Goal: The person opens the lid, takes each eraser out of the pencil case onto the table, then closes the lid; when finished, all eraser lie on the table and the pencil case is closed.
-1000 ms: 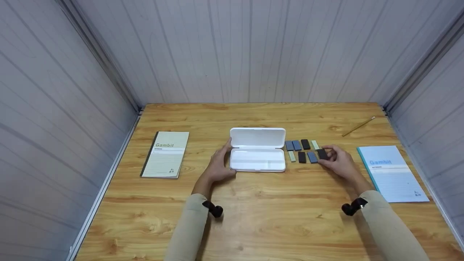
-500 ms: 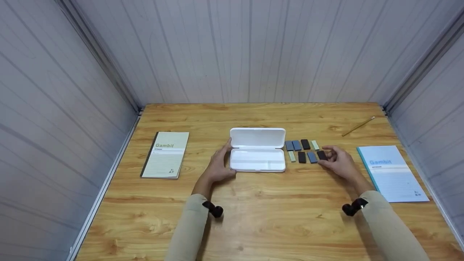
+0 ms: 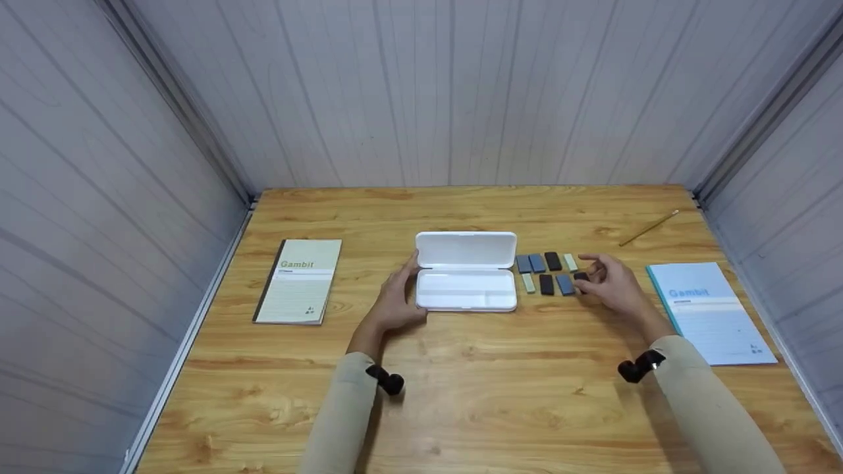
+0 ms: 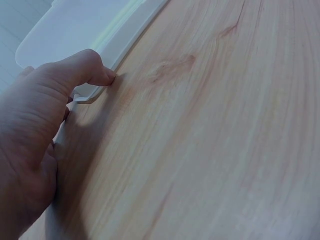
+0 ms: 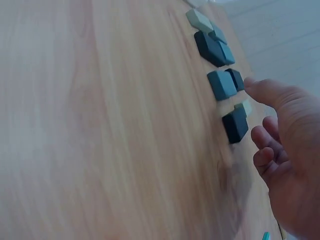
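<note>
An open white pencil case [image 3: 466, 251] lies on the table, its lid tipped back. My left hand [image 3: 395, 299] holds its left end, with the thumb [image 4: 87, 70] at the front corner and the fingers behind. To the right of the case, two rows of small block erasers lie flat, in blue, black and light green. My right hand [image 3: 616, 286] is at the right end of the front row, beside a black eraser [image 5: 235, 125]. Its fingers are apart from that eraser in the right wrist view. A light green eraser [image 3: 570, 262] lies just behind it.
A cream notebook [image 3: 299, 283] lies at the left. On the right is a blue notebook [image 3: 711, 316], close to my right forearm. A pencil [image 3: 649, 228] lies at the back right. Pale panel walls [image 3: 421, 92] enclose the table behind and on both sides.
My right hand has let go of the black eraser at the row's right end, and its fingers have spread slightly. My left hand stays on the pencil case.
</note>
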A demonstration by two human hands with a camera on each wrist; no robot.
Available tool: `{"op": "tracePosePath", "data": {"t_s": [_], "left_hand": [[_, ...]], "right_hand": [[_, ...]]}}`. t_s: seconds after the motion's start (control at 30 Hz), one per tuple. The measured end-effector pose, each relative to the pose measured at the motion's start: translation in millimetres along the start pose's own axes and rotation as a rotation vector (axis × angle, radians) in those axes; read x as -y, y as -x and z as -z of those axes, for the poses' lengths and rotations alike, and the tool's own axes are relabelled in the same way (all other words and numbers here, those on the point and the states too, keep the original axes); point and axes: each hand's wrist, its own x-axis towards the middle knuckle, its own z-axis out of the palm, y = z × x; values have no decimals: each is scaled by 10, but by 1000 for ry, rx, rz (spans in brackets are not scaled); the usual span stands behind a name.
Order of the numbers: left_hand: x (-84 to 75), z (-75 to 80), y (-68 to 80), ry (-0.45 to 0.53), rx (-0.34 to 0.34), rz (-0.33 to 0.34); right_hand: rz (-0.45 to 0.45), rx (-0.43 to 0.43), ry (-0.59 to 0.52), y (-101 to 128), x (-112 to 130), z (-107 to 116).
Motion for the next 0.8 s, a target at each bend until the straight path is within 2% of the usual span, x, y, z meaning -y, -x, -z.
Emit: {"op": "tracePosePath", "data": {"t_s": [0.23, 0.4, 0.57, 0.8], "left_hand": [[-4, 14, -1, 5, 11, 15], [7, 6, 4, 4, 3, -2], [12, 5, 15, 10, 0, -10], [1, 2, 3, 24, -1, 12]], "right_hand": [[46, 8, -30, -138, 186, -89], [54, 8, -51, -231, 328, -180], [61, 19, -114, -322, 459, -280], [98, 41, -184, -445, 659, -416]]}}
